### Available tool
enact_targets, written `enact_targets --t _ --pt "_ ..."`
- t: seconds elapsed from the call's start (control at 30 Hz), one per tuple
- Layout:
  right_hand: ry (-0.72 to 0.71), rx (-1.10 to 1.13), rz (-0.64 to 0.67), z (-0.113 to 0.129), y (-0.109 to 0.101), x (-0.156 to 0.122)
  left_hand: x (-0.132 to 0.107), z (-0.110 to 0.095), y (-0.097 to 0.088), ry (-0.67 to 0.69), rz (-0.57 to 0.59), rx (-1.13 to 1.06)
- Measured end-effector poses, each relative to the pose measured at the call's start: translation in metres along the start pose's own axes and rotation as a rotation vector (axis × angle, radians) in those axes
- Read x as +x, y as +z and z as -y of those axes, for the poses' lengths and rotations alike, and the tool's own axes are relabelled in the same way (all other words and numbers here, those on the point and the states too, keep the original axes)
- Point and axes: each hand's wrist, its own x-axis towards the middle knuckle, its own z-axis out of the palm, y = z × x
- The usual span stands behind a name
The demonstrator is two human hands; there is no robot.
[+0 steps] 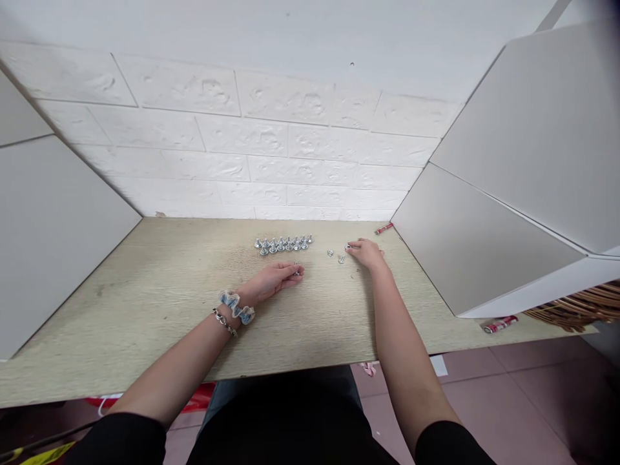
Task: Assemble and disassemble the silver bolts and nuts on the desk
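Observation:
My left hand (275, 279) rests on the wooden table (145, 303), its fingers pinched round a small metal bolt (296, 269). A scrunchie and a bracelet sit on that wrist. My right hand (367, 252) lies further right, fingertips closed on a small metal part (347, 247). Two loose metal parts (336, 256) lie just left of the right hand. Behind the left hand, several assembled bolts (283, 244) stand in a tight row.
Grey panels rise on the left (53, 232) and right (508, 213), and a white brick wall (266, 161) closes the back. A red pen (383, 228) lies by the right panel. Another red object (500, 324) and a wicker basket (576, 309) sit at the far right.

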Motion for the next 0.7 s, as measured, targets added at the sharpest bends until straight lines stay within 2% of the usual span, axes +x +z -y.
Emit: enact_targets --t 0.47,0.7 --pt "0.013 0.004 0.001 0.0016 0.0001 0.0008 0.0004 0.0022 -0.0013 0.007 0.008 0.031" --pt "-0.030 0.012 -0.027 -0.0035 0.0016 0.0020 0.0007 0.0019 -0.0008 -0.004 0.001 0.039"
